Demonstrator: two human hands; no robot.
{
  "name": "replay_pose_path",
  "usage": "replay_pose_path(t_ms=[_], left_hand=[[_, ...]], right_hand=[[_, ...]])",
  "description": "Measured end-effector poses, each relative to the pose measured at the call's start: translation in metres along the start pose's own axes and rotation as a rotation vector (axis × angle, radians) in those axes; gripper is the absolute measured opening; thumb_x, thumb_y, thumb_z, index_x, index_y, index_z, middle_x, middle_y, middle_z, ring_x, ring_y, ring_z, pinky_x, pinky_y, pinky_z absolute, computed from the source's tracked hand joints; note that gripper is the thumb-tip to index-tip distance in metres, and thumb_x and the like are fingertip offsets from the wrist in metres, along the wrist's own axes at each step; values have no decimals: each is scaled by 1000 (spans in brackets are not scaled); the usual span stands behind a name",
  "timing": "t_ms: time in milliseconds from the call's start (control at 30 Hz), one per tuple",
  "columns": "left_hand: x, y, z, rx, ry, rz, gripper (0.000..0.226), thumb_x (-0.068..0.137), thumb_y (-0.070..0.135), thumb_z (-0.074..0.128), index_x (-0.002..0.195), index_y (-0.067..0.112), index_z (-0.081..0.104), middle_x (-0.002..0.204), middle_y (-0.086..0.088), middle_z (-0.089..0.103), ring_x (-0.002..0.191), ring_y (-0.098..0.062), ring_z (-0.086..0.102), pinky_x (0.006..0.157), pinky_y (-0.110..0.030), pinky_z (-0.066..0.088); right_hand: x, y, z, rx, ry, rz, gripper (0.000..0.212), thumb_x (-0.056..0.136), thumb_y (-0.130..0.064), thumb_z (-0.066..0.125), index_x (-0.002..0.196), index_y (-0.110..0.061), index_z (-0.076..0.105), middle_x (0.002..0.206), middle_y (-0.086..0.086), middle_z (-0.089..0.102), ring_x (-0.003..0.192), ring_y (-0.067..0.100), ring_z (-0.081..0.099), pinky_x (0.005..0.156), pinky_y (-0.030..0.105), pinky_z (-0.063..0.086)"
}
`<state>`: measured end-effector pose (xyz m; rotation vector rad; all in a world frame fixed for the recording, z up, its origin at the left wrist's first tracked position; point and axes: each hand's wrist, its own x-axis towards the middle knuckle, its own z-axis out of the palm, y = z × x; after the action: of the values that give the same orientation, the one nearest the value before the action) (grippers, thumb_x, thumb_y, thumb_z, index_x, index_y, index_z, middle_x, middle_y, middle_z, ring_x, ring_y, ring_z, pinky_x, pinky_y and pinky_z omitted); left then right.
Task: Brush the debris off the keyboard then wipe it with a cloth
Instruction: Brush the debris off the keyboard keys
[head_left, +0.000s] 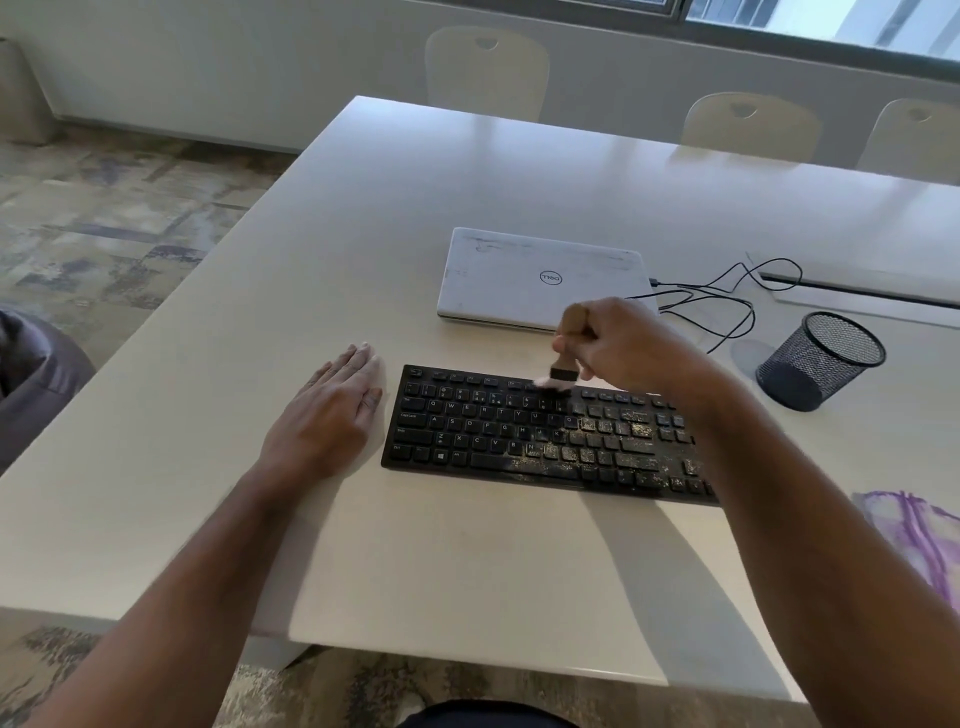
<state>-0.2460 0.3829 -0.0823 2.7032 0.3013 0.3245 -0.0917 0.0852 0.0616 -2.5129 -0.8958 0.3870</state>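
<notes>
black keyboard (524, 434) beneath brush (563, 364) gripped in right fingers (576, 351); left hand (332, 410) flat beside

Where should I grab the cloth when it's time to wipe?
Probably by its near-left edge, coming from above with the right hand once that puts down the brush. The cloth lies flat and crumpled on the table, right of the keyboard, so a pinch on a raised fold should lift it. Its far side is cut off by the frame.
</notes>
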Motion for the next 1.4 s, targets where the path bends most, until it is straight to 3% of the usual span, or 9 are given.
replay_pose_path(t_ms=[133,333,567,767,967,1133,1200,1267,1400], left_hand=[[0,0,0,5,4,-2,53,108,26,36,158,14,31,167,2,23,154,-5,11,126,-27,8],[-1,2,-1,13,2,-3,52,108,26,36,158,14,31,167,1,23,155,-6,11,125,-26,7],[0,2,0,8,1,0,52,108,25,36,158,14,32,167,1,23,155,-6,12,126,-28,8],[0,2,-1,18,-1,3,52,108,26,36,159,14,31,167,2,22,154,-5,11,125,-26,7],[0,0,1,20,-3,1,53,108,26,37,159,14,31,167,2,22,154,-5,10,126,-28,7],[0,0,0,19,-2,1,52,108,26,38,158,13,32,167,0,23,155,-7,11,126,-28,8],[0,1,0,18,-3,-2,52,108,26,37,159,14,32,167,1,23,155,-6,11,126,-28,8],[0,1,0,13,-6,-7,53,108,27,37,159,14,31,167,2,22,154,-5,10,126,-29,8],[0,1,0,16,-2,-7,53,108,27,37,159,14,31,167,2,21,154,-4,10,126,-29,8]], right_hand=[[-8,7,-19,-110,-10,57,24,103,-28,67,80,-22,65,85,-6,73,78,10,66,67,28,42],[1,-9,13,134,91,-48,27,102,-20,68,79,-32,65,89,-5,78,69,7,72,70,29,54],[-12,8,-12,-35,61,100,22,104,-27,66,83,-18,68,79,-4,70,70,9,62,64,28,39],[-19,1,1,106,221,87,14,104,-23,65,94,-16,72,77,-9,71,60,-5,65,61,16,46],[-24,2,-7,61,183,150,23,105,-26,65,87,-13,72,70,2,74,71,16,73,72,33,56],[-31,-1,7,149,344,160,21,105,-18,63,89,-9,70,68,-2,71,53,-9,63,53,3,42],[-35,1,11,106,301,181,20,105,-21,63,93,-8,71,71,1,72,55,-2,68,59,12,54],[-36,1,7,75,247,181,25,105,-23,64,87,-9,70,72,7,74,66,17,75,72,38,64],[-30,-3,2,174,372,144,22,104,-26,64,87,-15,73,64,-2,74,67,15,75,77,43,63]])
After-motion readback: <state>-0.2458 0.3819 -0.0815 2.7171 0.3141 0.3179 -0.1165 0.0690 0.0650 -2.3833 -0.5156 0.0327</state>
